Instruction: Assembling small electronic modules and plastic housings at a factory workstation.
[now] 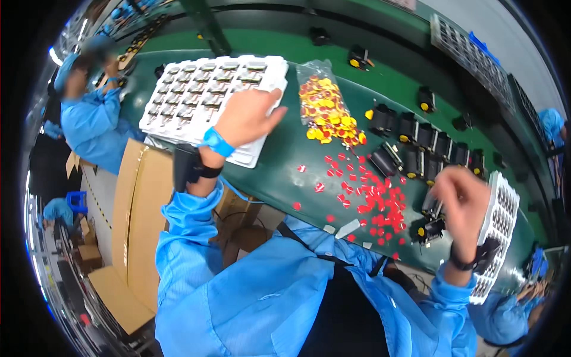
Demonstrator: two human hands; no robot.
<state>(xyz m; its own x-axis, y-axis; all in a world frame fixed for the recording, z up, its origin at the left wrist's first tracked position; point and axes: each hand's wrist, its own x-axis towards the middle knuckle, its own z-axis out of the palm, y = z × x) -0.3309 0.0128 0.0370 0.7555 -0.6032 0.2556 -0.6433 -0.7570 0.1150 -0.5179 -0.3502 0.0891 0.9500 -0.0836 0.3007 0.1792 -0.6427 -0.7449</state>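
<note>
My left hand [251,118] is over the right part of a white molded tray [272,76] with rows of small metal-and-black parts in its pockets. Its thumb and forefinger stand apart, and I see nothing between them; the other fingers are partly hidden. On the right, my right hand [465,193] hangs over the table beside several black cylindrical parts [388,159], some with yellow discs. Its fingers look curled but are smeared by motion, so whether they hold anything is unclear. Many loose red pieces [380,205] lie scattered to the left of this hand.
A clear plastic bag [318,89] spills yellow-and-red round pieces [333,128] onto the green table [267,172]. At the right edge stands another white tray [499,223] of dark parts. Cardboard boxes [140,208] stand at left. People in blue work nearby on both sides.
</note>
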